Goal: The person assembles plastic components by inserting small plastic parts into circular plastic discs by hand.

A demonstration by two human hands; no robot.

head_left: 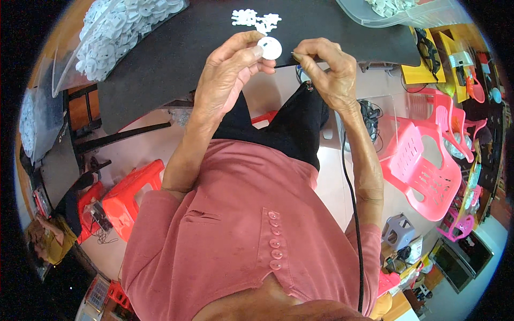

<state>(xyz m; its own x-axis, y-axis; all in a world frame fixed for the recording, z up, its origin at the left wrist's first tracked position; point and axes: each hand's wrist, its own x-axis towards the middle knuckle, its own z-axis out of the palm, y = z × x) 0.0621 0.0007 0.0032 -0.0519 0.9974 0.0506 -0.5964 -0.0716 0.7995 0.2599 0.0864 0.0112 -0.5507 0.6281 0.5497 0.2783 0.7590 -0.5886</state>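
Note:
My left hand (231, 65) is closed on the edge of a white round plastic disc (271, 48), held between thumb and fingers over the table's near edge. A small dark slot shows near the disc's upper left. A short way to its right, my right hand (331, 68) is closed in a pinch, apart from the disc. Whatever lies between its fingertips is too small to name. Beyond my left hand, several small white plastic pieces (245, 17) lie in a loose cluster on the dark table (209, 24).
A clear bin heaped with white plastic parts (115, 40) stands at the left. Another translucent tub (369, 20) with white parts is at the far right. Pink plastic chairs (423, 166) stand to my right, a red stool (128, 200) to my left. A black cable (350, 187) hangs beside my right arm.

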